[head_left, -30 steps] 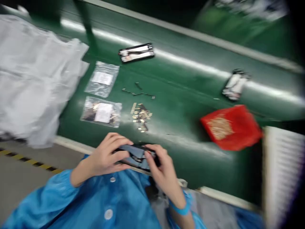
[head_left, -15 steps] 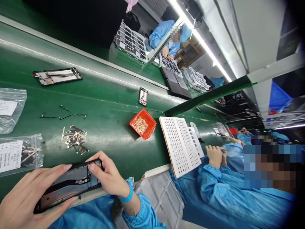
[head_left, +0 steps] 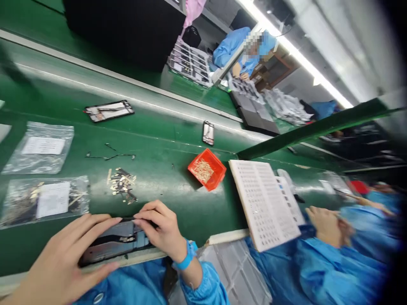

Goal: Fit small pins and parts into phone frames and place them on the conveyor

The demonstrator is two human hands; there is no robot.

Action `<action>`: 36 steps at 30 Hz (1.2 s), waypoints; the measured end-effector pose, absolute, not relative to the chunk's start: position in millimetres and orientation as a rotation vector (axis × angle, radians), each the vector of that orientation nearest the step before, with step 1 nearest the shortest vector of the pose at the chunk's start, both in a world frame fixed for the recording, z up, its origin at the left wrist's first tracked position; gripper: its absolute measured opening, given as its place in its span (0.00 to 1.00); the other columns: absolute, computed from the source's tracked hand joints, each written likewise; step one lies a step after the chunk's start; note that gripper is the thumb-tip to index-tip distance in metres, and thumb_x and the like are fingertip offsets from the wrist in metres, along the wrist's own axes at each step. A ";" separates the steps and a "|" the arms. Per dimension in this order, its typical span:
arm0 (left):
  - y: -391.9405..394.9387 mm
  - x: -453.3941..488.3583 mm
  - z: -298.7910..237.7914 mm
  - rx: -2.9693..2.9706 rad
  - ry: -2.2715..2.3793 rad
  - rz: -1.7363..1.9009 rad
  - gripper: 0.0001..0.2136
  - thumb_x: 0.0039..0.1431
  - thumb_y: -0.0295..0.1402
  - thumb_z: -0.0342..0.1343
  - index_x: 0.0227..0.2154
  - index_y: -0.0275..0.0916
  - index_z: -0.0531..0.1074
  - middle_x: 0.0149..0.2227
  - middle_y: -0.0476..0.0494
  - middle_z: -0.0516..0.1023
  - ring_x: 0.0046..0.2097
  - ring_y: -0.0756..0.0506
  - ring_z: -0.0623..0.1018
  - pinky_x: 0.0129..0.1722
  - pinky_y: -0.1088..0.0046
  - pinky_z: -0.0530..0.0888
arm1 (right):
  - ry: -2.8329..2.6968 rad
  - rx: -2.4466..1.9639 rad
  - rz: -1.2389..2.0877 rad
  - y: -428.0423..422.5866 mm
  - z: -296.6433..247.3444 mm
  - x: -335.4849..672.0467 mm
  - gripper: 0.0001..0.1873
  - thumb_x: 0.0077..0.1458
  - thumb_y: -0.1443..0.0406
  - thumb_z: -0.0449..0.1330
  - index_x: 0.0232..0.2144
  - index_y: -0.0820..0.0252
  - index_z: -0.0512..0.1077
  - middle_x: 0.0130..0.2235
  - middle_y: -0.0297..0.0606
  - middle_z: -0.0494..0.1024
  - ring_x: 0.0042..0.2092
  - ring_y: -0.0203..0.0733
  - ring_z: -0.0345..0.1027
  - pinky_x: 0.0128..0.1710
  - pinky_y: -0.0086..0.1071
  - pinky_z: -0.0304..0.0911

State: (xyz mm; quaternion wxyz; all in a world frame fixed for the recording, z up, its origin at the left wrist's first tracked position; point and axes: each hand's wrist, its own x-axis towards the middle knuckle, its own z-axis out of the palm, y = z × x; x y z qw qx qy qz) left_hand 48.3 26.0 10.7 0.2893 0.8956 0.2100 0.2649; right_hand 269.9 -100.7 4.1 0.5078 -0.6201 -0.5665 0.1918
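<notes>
Nearest, left hand grips the phone frame at the bench's near edge, thumb and spread fingers on opposite sides. Right hand: fingertips at frame's far edge, gap unclear. Beyond: heaped strips, red bin.

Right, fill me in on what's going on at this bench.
A person's left hand spans a dark frame at the near edge of the green bench; the right hand has thumb and fingers at the frame's far edge. Beyond lies a pile of small strips, with two labelled bags to its left and a red bin of pale pieces to its right.
</notes>
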 end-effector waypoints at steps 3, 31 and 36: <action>23.7 52.8 15.4 2.392 0.553 0.667 0.14 0.68 0.41 0.65 0.54 0.45 0.77 0.47 0.44 0.86 0.44 0.42 0.84 0.49 0.65 0.81 | -1.429 -1.457 0.415 -103.0 1.9 272.0 0.09 0.69 0.71 0.64 0.47 0.55 0.81 0.42 0.39 0.80 0.42 0.39 0.76 0.41 0.32 0.75; -4.5 51.3 -12.2 2.372 0.706 1.110 0.18 0.70 0.24 0.55 0.47 0.56 0.84 0.41 0.51 0.88 0.41 0.44 0.71 0.43 0.62 0.69 | -1.564 -1.414 0.799 -112.6 -7.0 275.1 0.15 0.69 0.66 0.64 0.56 0.50 0.75 0.49 0.42 0.82 0.48 0.47 0.80 0.46 0.35 0.78; 3.7 57.6 5.2 2.231 0.688 0.933 0.17 0.69 0.22 0.54 0.43 0.48 0.86 0.37 0.43 0.84 0.38 0.43 0.70 0.37 0.64 0.72 | -1.625 -1.533 0.903 -107.3 12.3 271.3 0.10 0.75 0.62 0.55 0.51 0.51 0.75 0.42 0.39 0.84 0.38 0.43 0.81 0.36 0.31 0.75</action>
